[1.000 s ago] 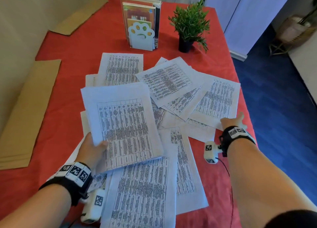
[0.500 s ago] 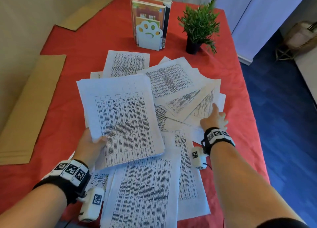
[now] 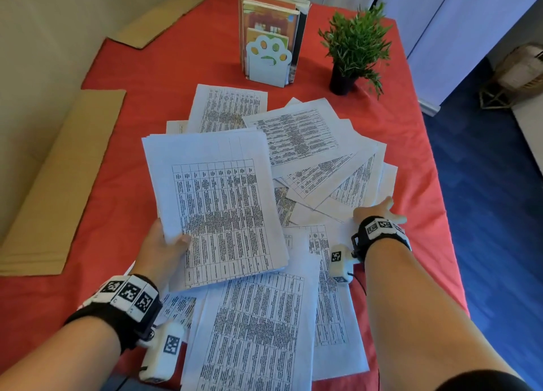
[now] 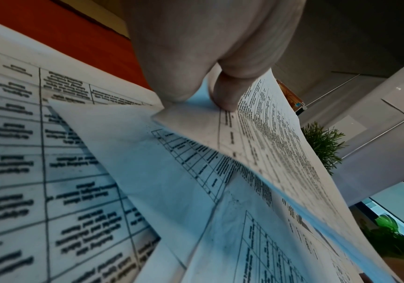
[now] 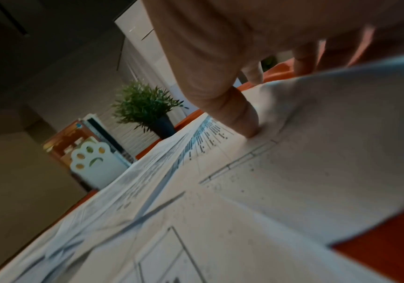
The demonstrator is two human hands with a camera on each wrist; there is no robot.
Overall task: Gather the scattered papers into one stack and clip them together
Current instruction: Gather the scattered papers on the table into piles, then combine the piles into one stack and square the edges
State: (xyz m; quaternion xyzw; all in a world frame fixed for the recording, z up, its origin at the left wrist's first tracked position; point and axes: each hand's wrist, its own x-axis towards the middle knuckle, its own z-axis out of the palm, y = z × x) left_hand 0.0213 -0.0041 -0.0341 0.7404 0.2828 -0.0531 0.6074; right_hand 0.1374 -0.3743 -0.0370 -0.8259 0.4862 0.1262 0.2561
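Observation:
My left hand (image 3: 160, 248) grips the near left corner of a stack of printed sheets (image 3: 217, 202), raised a little over the loose papers. In the left wrist view the thumb (image 4: 225, 90) lies on top of the stack (image 4: 268, 137). Loose sheets (image 3: 299, 137) fan out to the right and more papers (image 3: 258, 332) lie near me. My right hand (image 3: 377, 211) presses flat on the right edge of the fan, fingers spread. In the right wrist view its thumb (image 5: 239, 118) pushes into a buckled sheet (image 5: 317, 153). No clip is in view.
All of this lies on a red tablecloth (image 3: 123, 185). A book holder with a white paw front (image 3: 269, 58) and a small potted plant (image 3: 352, 49) stand at the back. Cardboard sheets (image 3: 55, 185) lie at the left. The table's right edge (image 3: 443, 214) is close to my right hand.
My right hand has slid the rightmost sheets leftward, so the fan at the right is tighter. My left hand keeps its hold on the stack.

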